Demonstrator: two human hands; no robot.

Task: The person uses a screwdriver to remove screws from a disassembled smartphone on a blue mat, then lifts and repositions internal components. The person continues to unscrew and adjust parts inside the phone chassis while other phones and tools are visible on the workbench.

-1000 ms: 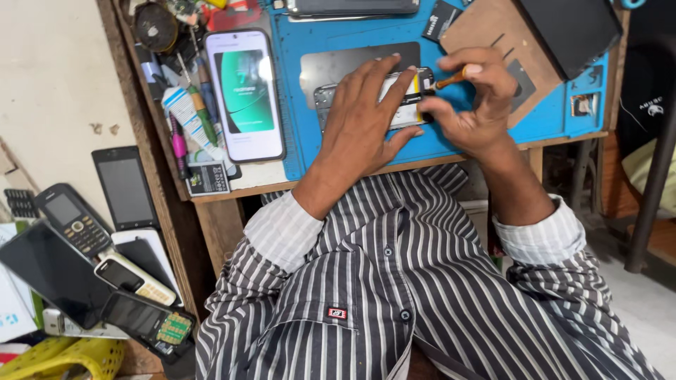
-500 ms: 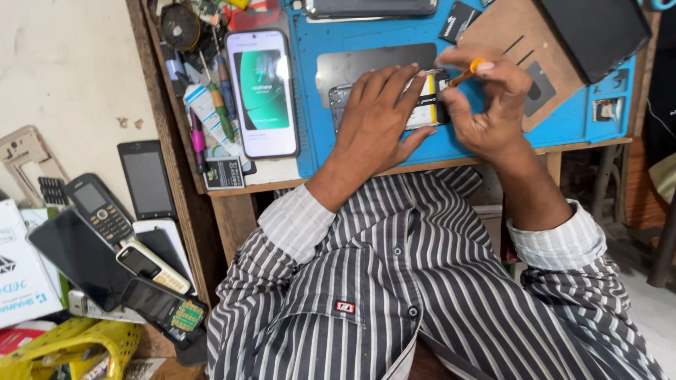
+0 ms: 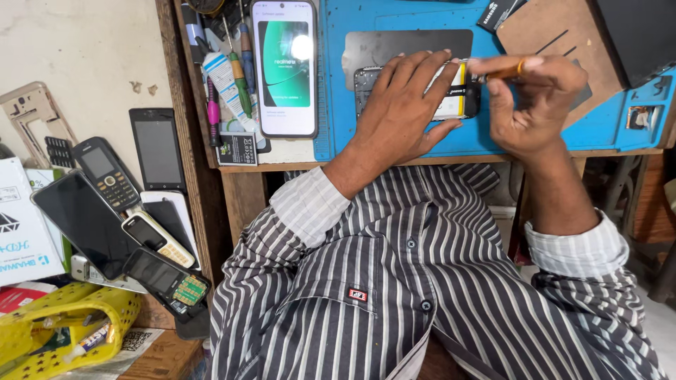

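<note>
On the blue mat (image 3: 338,105), the left hand (image 3: 401,105) lies flat, fingers spread, pressing the opened phone (image 3: 451,91) near the mat's middle. The right hand (image 3: 531,105) pinches an orange-handled tool (image 3: 503,70) at the phone's right end. A lit smartphone (image 3: 284,67) lies just left of the mat.

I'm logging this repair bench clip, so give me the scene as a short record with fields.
Setting: blue work mat on a wooden bench
Left hand: left hand pressed flat on an opened phone with its battery showing
Right hand: right hand pinching an orange-handled tool at the phone's edge
Beside the mat: lit smartphone, screwdrivers, loose battery
Lower left: pile of old phones, yellow basket
</note>
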